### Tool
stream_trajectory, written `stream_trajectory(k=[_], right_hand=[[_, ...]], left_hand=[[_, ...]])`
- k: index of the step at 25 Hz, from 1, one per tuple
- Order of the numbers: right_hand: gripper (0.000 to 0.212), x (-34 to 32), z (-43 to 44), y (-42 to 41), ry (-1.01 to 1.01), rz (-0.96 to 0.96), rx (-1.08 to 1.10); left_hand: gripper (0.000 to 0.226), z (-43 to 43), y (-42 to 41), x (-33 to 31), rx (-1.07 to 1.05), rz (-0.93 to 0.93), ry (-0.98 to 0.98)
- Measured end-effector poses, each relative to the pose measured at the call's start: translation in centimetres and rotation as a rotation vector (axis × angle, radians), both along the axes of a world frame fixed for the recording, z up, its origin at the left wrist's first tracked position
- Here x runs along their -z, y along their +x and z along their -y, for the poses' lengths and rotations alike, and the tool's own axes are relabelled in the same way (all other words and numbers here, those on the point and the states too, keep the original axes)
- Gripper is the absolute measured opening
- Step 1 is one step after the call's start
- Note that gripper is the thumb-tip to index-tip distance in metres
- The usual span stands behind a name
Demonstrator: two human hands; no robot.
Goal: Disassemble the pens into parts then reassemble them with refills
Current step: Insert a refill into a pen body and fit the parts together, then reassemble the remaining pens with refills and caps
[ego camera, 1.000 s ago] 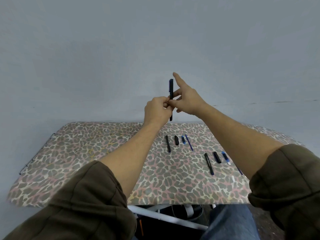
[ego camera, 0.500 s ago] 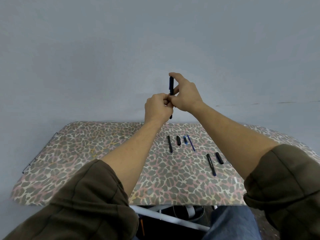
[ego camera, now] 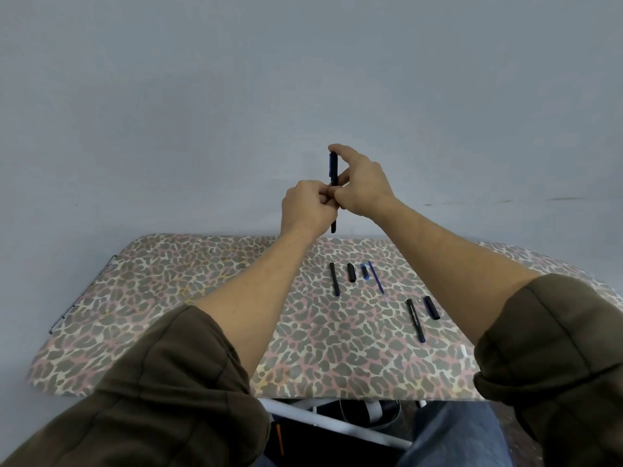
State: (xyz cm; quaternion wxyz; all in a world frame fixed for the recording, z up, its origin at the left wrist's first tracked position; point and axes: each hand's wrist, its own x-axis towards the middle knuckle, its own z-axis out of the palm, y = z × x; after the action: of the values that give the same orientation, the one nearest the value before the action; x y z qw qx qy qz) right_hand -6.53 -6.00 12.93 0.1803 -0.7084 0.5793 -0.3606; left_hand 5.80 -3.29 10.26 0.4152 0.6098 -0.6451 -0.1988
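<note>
Low on the right, a printed barrel (ego camera: 415, 320) and short cap (ego camera: 432, 307) lie on the leopard-print table (ego camera: 168, 298), and a blue refill (ego camera: 376, 277) lies among more parts nearer centre. Beyond them, mid-frame, the pen (ego camera: 333, 168) stands upright, with the left hand (ego camera: 308, 208) clenched round its lower half. The right hand (ego camera: 362, 187), its forefinger pointing straight up a second ago, now curls over and pinches the top, probably to work that end off.
</note>
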Motion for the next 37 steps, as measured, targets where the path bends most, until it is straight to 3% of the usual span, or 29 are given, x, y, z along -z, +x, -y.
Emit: stream_trajectory(k=[3,7,10,15,19,25,37], right_hand=[[0.079,0.5,0.0,0.7,0.116,0.059,0.058],[0.019,1.3,0.0,2.6,0.261,0.063,0.132],[0.008,2.2,0.6,4.5,0.329,0.087,0.131],[0.013,5.4,3.2,7.6,0.440,0.033,0.203],[0.005,8.9,5.5,9.4,0.485,-0.099,0.243],[0.029,14.1,8.1,10.0,0.515,-0.260,0.271],[0.026,14.7,8.6,9.7,0.531,-0.272,0.265]], left_hand=[[0.009,0.1,0.9,0.1,0.014,0.003,0.047],[0.006,-0.2,2.7,1.0,-0.016,-0.031,0.090],[0.005,-0.3,4.2,2.2,-0.015,-0.055,0.146],[0.039,0.6,8.1,5.8,-0.096,-0.007,0.234],[0.037,2.5,10.7,8.6,-0.165,-0.008,0.271],[0.031,5.6,11.5,11.5,-0.191,-0.068,0.283],[0.032,7.2,10.4,11.3,-0.175,-0.059,0.271]])
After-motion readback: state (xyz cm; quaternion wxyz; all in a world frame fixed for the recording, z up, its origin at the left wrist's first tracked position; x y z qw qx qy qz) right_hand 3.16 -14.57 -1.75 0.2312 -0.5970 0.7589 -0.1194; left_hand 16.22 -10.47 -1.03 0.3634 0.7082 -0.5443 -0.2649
